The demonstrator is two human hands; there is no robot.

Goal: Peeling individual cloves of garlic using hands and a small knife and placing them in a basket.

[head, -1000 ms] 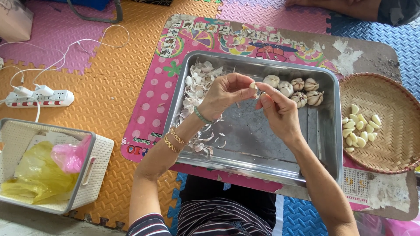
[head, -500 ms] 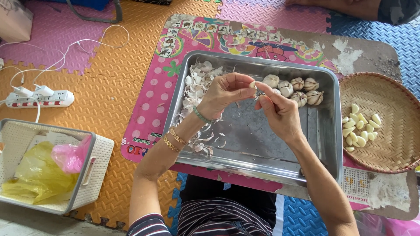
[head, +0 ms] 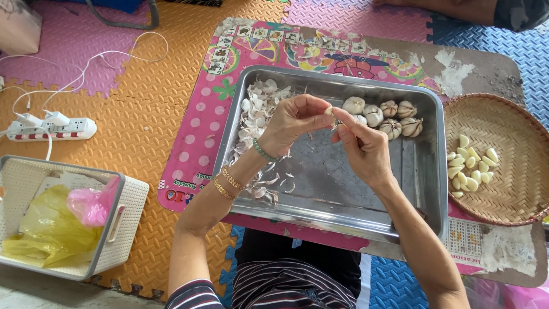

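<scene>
At frame centre, the left hand and right hand are meeting, fingertips pinching one small garlic clove that is mostly hiding between them; what the right fingers are gripping besides is hard to make out. Nothing is looking different from half a second earlier. Beneath them, the metal tray is holding papery skins at left and whole garlic bulbs at top. The woven basket, cut off at right, is holding peeled cloves.
</scene>
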